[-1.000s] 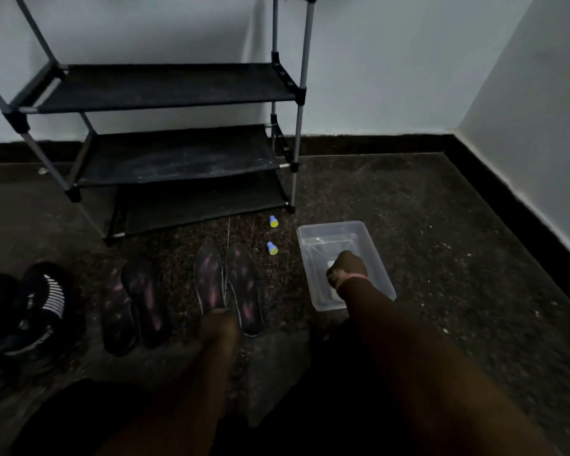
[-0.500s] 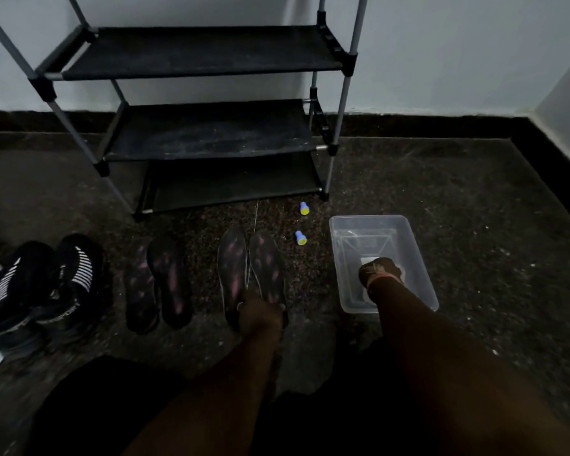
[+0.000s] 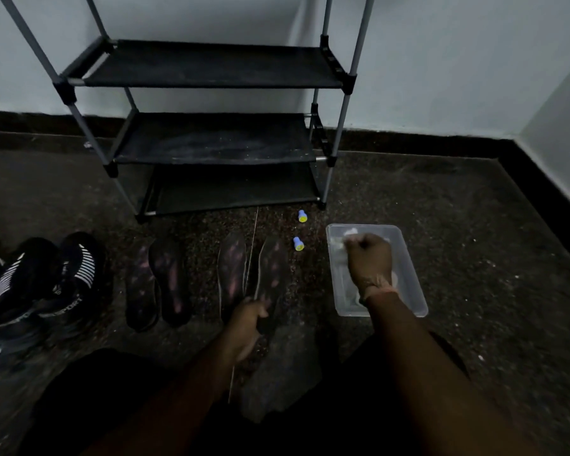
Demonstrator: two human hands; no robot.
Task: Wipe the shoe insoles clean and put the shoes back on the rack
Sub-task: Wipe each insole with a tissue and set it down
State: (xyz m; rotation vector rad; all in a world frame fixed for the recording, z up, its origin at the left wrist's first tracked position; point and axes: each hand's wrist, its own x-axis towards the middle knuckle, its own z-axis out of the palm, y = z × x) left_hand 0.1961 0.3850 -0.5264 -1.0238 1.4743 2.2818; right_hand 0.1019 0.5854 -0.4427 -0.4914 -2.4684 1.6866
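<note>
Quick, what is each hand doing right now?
Left hand: grips the heel end of the rightmost insole.
Right hand: fist clenched on a white cloth over the clear plastic tub.

The place looked like a dim corner of a home, an entryway or a spare room by its furnishings. A light metal-framed shoe rack (image 3: 211,133) with black fabric shelves stood against a plain pale wall (image 3: 441,60), beyond the insole the left hand held. A dark skirting band (image 3: 425,143) ran along the base of the wall and turned the corner to the right. The floor (image 3: 474,225) was dark speckled stone, gritty with pale flecks. Black sports shoes (image 3: 40,284) sat on it well to the left of that grip, and loose insoles (image 3: 158,281) lay between.
</note>
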